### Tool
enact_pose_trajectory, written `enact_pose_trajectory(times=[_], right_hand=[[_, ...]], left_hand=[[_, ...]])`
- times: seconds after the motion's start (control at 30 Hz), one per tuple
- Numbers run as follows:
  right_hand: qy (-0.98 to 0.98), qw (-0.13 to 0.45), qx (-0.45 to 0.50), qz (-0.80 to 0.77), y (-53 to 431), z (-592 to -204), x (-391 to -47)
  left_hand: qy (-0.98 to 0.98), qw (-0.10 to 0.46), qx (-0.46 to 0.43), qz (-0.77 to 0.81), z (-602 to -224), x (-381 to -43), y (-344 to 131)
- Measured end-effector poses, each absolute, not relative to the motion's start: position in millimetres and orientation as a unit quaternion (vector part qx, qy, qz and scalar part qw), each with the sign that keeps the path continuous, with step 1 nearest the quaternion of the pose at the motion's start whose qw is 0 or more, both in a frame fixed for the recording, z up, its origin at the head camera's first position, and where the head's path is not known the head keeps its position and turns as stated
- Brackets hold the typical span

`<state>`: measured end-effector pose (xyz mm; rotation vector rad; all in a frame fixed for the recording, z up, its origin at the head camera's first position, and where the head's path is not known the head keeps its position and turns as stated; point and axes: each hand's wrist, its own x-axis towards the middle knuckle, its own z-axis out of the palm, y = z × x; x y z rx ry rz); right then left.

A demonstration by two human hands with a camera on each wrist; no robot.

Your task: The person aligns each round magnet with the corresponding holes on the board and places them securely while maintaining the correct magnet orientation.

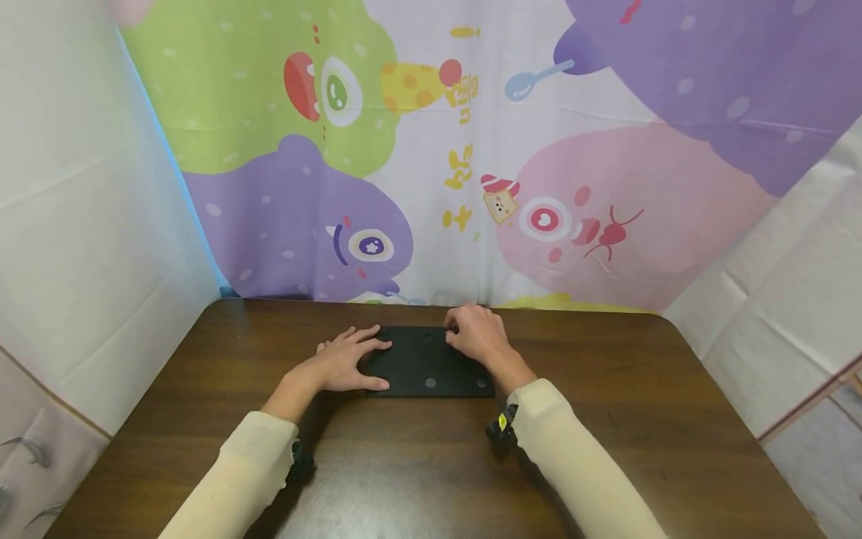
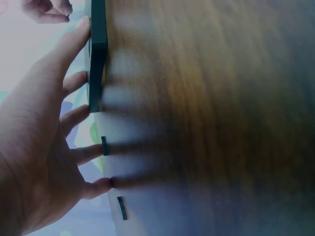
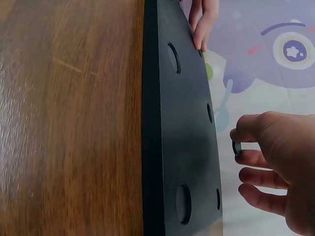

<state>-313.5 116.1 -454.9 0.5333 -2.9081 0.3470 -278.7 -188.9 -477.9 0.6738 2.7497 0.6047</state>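
A flat black board [image 1: 411,363] with several round recesses lies on the table. My left hand [image 1: 342,361] rests at its left end, fingers spread, with the thumb and some fingertips touching the board. Above the board's far right part, my right hand [image 1: 477,333] pinches a small dark disc [image 3: 236,148] between thumb and index finger, apart from the surface. The right wrist view shows round recesses along both long sides of the board [image 3: 189,132]. Two thin dark pieces [image 2: 122,208] appear edge-on by the left hand's outer fingers; their full shape is hidden.
The brown wooden table [image 1: 404,464] has rounded far corners. A cartoon-printed cloth [image 1: 431,150] hangs right behind its far edge, and white sheets [image 1: 81,187] stand along both sides.
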Motion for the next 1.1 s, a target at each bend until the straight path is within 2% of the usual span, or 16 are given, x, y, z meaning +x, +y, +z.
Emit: enact_pose_trajectory(times=[0.2,0.43,0.77,1.0,1.1], right_hand=[[-0.973,0.076,0.186,0.111,110.0,-453.2,-314.6],[-0.973,0.076,0.193,0.104,101.0,-450.8,-315.7],[-0.972,0.063,0.202,0.106,90.4,-456.9,-316.6],[-0.972,0.051,0.202,0.105,82.7,-460.3,-315.4],[-0.973,0.047,0.203,0.101,80.0,-462.6,-315.5]], left_hand=[[0.94,0.111,0.228,0.227,-512.1,-300.7,-199.4],[0.943,0.128,0.226,0.206,-473.2,-275.9,-187.5],[0.941,0.105,0.243,0.21,-499.4,-292.2,-196.2],[0.944,0.122,0.233,0.201,-476.1,-278.6,-188.6],[0.943,0.121,0.229,0.208,-482.6,-282.6,-190.4]])
